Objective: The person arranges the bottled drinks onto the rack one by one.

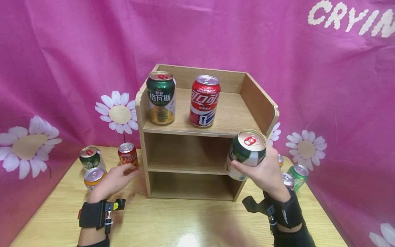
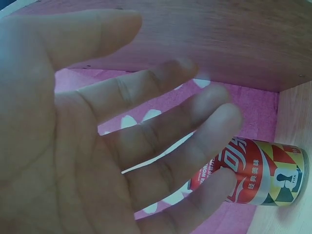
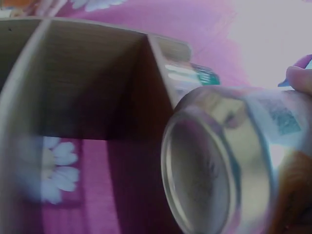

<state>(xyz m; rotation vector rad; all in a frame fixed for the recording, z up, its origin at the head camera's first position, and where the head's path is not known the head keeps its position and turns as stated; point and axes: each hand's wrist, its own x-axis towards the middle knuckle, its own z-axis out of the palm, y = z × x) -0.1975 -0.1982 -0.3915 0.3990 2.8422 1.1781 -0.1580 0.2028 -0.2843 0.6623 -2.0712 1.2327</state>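
My right hand [image 1: 266,169] grips a green and gold drink can [image 1: 242,156], held upright in front of the shelf's right side. Its round metal base [image 3: 200,170] faces the camera in the right wrist view. On the left, my left hand [image 1: 112,181] reaches toward a red cola can [image 1: 127,158] standing beside the shelf. Its spread, slightly bent fingers [image 2: 161,141] overlap that can in the left wrist view; whether they touch it I cannot tell. On the top shelf stand a green and gold can [image 1: 161,99] and a red and blue cola can [image 1: 205,103].
The wooden shelf [image 1: 191,131] has two compartments under its top. Left of it, a green can [image 1: 90,158] and an orange can [image 1: 94,175] stand on the table [image 1: 154,223]. Several more cans, including a green one [image 1: 298,175], are at the right, partly behind my right arm.
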